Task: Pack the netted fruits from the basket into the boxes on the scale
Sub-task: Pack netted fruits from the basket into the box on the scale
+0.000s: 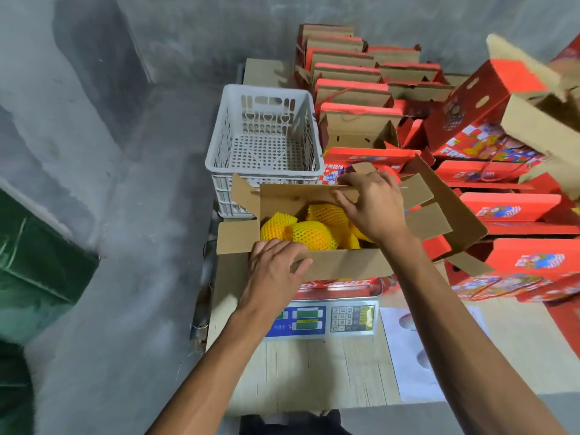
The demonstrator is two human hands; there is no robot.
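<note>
Behind box (342, 265), empty basket (263, 133)

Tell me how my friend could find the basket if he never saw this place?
Start at the open brown cardboard box of yellow netted fruits sitting on the grey digital scale. Just behind that box stands the pale grey plastic basket. Unlike the red printed cartons stacked to its right, it has walls and floor full of holes.

One head-worn view – looking steeply down, close over the box (329, 262) on the scale (320, 318), edges seemingly blurred.
</note>
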